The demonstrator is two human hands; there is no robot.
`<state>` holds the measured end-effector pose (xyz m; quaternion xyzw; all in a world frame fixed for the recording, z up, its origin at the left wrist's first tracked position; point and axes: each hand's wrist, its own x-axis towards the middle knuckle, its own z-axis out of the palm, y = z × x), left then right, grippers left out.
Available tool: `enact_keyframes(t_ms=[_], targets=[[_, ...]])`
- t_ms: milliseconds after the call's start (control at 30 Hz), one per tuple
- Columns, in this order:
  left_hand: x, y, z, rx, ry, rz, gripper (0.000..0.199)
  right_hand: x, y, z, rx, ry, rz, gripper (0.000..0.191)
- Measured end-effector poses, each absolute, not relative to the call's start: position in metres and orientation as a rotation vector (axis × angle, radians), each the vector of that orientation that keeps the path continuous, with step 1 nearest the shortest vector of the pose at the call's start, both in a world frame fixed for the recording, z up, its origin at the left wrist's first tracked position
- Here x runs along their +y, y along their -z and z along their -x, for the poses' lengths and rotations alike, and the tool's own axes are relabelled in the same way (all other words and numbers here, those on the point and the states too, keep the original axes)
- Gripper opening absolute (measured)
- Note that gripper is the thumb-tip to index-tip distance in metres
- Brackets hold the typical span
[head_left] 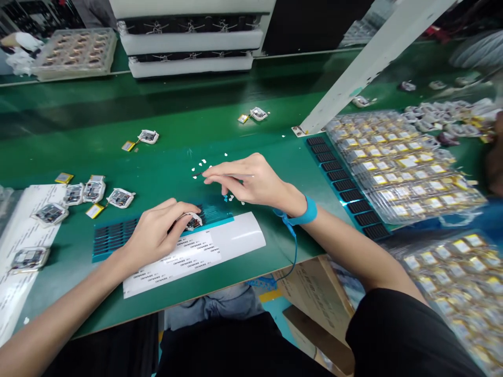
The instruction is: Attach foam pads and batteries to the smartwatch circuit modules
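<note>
Green desk [58,157], head view: your L grip [155,235] clenched on a white-framed module [193,222] over a blue tray [113,238]; R grip [239,180] pinching tweezers [220,174], tips by white flecks [202,168], apart from module. Loose on desk: 7 more modules [94,188], 4 yellow cells [64,178].

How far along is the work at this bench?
Done-looking: modules lie on the bench, small batteries beside them. In hand: the left hand holds a module; the right hand holds a thin tool above white flecks. Left: trays of batteries look full.
</note>
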<state>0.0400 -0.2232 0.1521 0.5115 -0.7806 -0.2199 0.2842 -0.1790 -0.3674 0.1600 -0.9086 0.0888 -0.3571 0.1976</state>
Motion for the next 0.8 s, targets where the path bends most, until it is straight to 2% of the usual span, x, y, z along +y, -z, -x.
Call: enact_keyframes(t_ms=[100,200,300,400,567,800], targets=[[-0.212,-0.163,-0.040,-2.168,0.330,-1.162,0.025,-0.364,-0.163,0.180,0.171,1.012,2.560,0.026],[-0.206,-0.179,-0.041,-1.715,0.237,-1.299,0.027,-0.358,-0.164,0.180,0.222,0.971,2.637,0.028],[-0.217,-0.188,-0.046,-0.980,0.619,-1.476,0.014,-0.356,-0.163,0.178,0.277,0.930,2.751,0.028],[-0.232,-0.188,-0.052,-0.611,1.036,-1.365,0.003,-0.354,-0.162,0.178,0.261,0.988,2.860,0.027],[-0.233,-0.182,-0.049,-0.531,1.179,-1.307,0.010,-0.344,-0.166,0.179,0.109,1.193,2.865,0.029],[-0.226,-0.176,-0.041,-0.531,1.236,-1.224,0.008,-0.324,-0.177,0.180,0.048,1.215,2.949,0.029]])
